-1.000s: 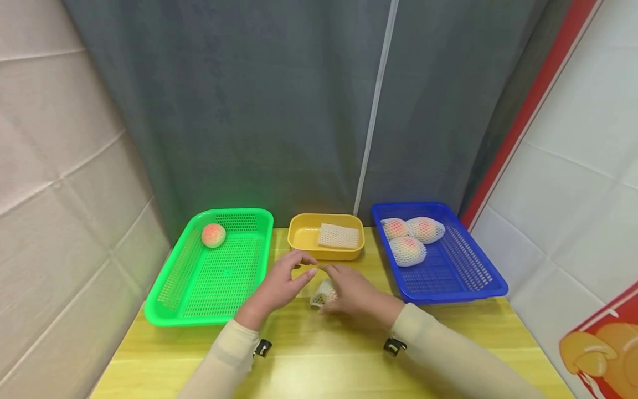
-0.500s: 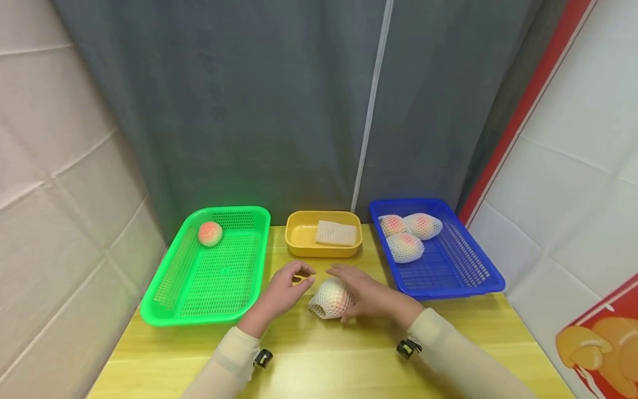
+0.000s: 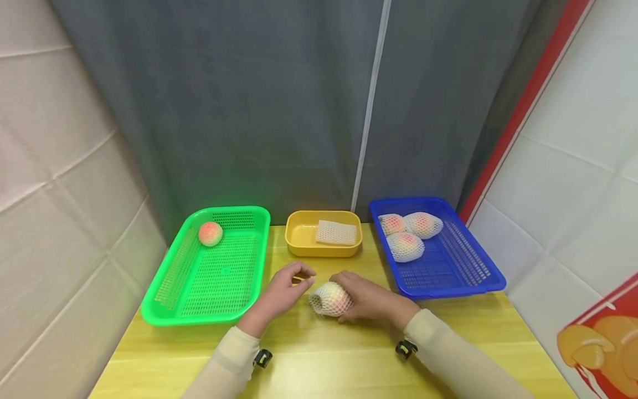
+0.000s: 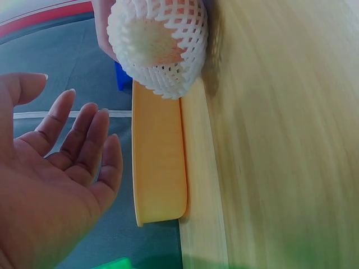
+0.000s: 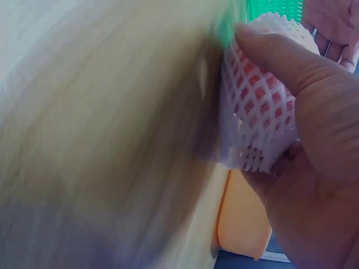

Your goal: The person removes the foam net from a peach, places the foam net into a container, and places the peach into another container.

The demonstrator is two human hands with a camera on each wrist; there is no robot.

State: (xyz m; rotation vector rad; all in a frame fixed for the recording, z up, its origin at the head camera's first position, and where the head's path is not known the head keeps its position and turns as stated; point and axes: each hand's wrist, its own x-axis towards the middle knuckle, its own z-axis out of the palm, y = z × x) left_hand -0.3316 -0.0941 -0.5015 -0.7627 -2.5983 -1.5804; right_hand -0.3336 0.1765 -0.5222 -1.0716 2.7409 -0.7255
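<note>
A peach in a white foam net sleeve [image 3: 331,300] lies on the wooden table, the net's open end facing left. My right hand [image 3: 366,298] grips it from the right; in the right wrist view the thumb lies along one side of the netted peach [image 5: 261,103] and fingers pass behind it. To its left, my left hand [image 3: 281,293] is held apart from the fruit, fingers loosely bent and holding nothing. The left wrist view shows that palm [image 4: 61,185] with the netted peach [image 4: 160,47] beyond it.
A green basket [image 3: 206,320] at left holds one bare peach [image 3: 210,234]. Behind the hands stands a yellow tub [image 3: 324,252] with flat foam net sleeves [image 3: 336,233]. At right, a blue basket [image 3: 448,291] holds three netted peaches [image 3: 406,246]. A grey curtain hangs behind.
Both hands were close together over the netted peach; they have drawn apart. The right hand's fingers have closed round the peach, and its net end has turned slightly. The left hand stays still lately.
</note>
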